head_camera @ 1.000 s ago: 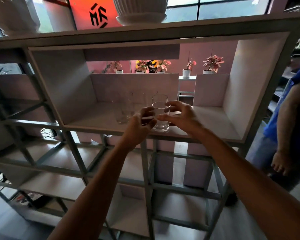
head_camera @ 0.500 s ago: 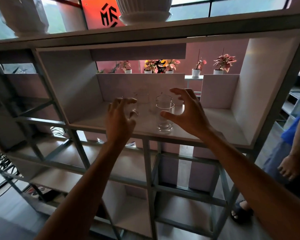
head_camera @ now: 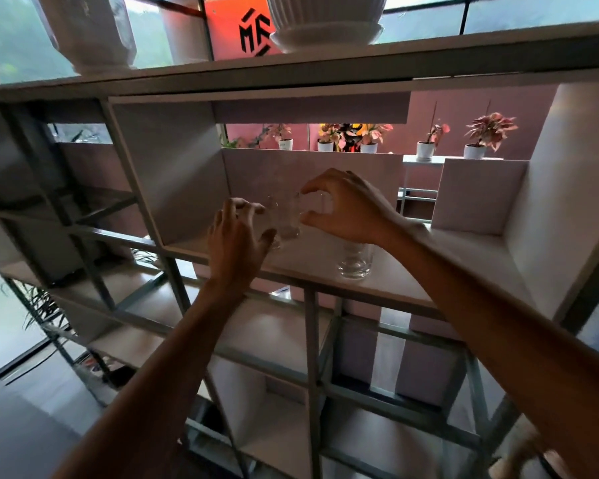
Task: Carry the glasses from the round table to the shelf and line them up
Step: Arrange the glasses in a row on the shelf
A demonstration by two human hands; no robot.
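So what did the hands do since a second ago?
Both hands let go of the front glass, which now stands alone near the shelf edge. They moved further in: the right hand and the left hand now curl around glasses at the back; whether they grip is unclear. The shelf and the potted plants stayed put.

the glass near the shelf's front edge is clear and smooth, with a thick glossy base. the glasses farther back are clear too, faint against the panel behind. the shelf has pale matt boards with a faint wood-like grain, held in a grey painted metal frame. the pot on top is white, ribbed and glossy, like glazed ceramic or plastic.
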